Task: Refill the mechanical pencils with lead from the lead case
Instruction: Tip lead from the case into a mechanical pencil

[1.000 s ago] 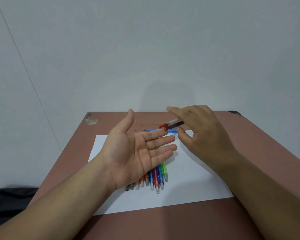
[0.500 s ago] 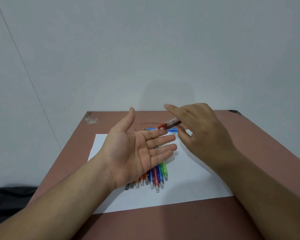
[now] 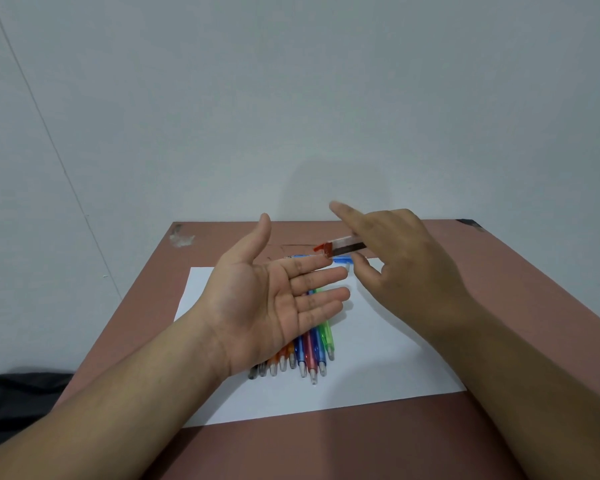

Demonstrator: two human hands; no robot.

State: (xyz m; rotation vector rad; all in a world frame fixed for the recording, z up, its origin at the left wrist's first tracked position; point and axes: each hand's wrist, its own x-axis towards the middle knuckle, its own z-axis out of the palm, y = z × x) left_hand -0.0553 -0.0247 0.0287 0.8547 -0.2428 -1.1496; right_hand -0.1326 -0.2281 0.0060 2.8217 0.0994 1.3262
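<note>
Left hand: The left hand [image 3: 257,303] is lying palm up above the table, fingers stretched out straight and thumb raised, carrying nothing.
Right hand: The right hand [image 3: 406,261] is pinching the lead case [image 3: 340,247] between thumb and middle fingers, while its index finger is pointing up and away, blurred.
Lead case: The clear case with a red cap end is tilting slightly, its red end hanging just over the left fingertips [image 3: 321,260]; whether they are touching cannot be told.
Mechanical pencils: A row of mechanical pencils [image 3: 309,355] in orange, blue, red and green is lying side by side on the white paper [image 3: 378,358], tips pointing toward the person, partly hidden under the left hand.
Blue pencil: One blue pencil [image 3: 342,260] is lying crosswise at the far edge of the paper, behind the fingers.
Setting: The paper is resting on a reddish-brown table [image 3: 326,452] against a pale wall [image 3: 291,98].
</note>
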